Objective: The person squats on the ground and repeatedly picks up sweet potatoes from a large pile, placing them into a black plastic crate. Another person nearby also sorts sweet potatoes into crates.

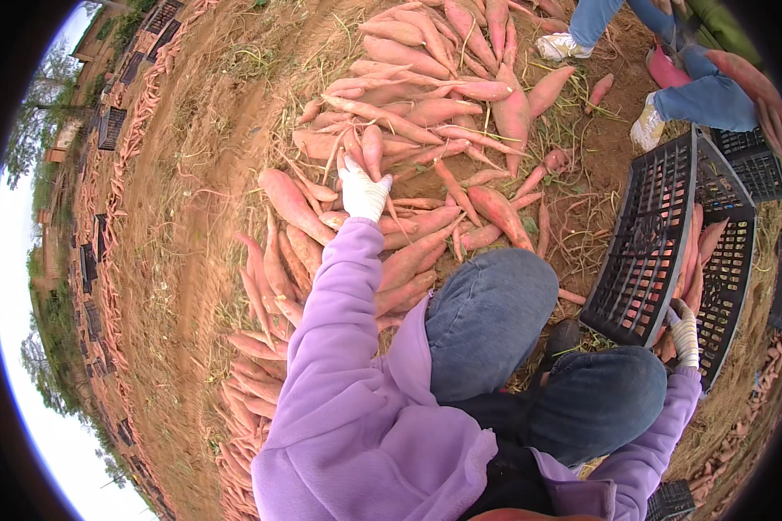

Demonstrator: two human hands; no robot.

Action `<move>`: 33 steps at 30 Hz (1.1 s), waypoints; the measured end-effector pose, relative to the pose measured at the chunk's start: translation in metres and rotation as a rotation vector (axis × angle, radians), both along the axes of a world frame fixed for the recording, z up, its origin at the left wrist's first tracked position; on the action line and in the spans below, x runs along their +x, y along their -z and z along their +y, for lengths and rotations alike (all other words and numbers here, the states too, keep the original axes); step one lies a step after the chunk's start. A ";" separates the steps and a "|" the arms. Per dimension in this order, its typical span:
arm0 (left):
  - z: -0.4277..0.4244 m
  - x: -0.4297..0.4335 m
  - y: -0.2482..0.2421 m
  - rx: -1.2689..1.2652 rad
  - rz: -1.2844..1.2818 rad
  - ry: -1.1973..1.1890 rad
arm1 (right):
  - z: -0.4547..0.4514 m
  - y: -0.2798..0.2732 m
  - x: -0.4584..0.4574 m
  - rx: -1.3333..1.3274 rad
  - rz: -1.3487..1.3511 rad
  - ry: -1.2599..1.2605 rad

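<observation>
My left hand (364,193), in a white glove, reaches into a large spread of pink-skinned sweet potatoes (407,58). Its fingers and thumb close around the lower ends of slim sweet potatoes (372,150). On the other side, my right hand (684,333), gloved with striped finger bands, is inside a black plastic crate (648,241). It lies against sweet potatoes (694,254) in there; its fingertips are partly hidden, so its grip does not show. The slatted crate leans beside my right knee.
Another person's jeans leg (704,101) and pale shoe (648,124) are close beyond the crate. Another black crate (756,166) stands behind it. Dry vines and roots (580,215) litter the soil. Far left runs a long row of sweet potatoes (107,280) with crates (112,128) alongside.
</observation>
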State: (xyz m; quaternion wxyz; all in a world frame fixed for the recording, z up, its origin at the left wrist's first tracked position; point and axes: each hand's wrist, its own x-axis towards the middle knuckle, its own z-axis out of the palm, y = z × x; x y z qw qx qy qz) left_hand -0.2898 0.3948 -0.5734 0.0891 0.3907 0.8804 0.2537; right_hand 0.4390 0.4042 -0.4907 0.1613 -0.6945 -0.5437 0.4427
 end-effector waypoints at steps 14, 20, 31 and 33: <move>0.011 0.018 0.018 0.103 -0.376 0.108 | -0.005 -0.003 -0.007 -0.031 0.017 0.013; 0.019 0.014 0.007 0.048 -0.806 0.361 | -0.005 0.008 0.007 -0.154 -0.097 0.018; 0.070 -0.051 -0.017 -0.304 0.611 0.640 | -0.010 0.015 0.010 -0.076 -0.071 -0.013; 0.074 -0.064 -0.026 -0.177 0.543 0.652 | -0.010 0.012 0.007 -0.037 -0.162 -0.078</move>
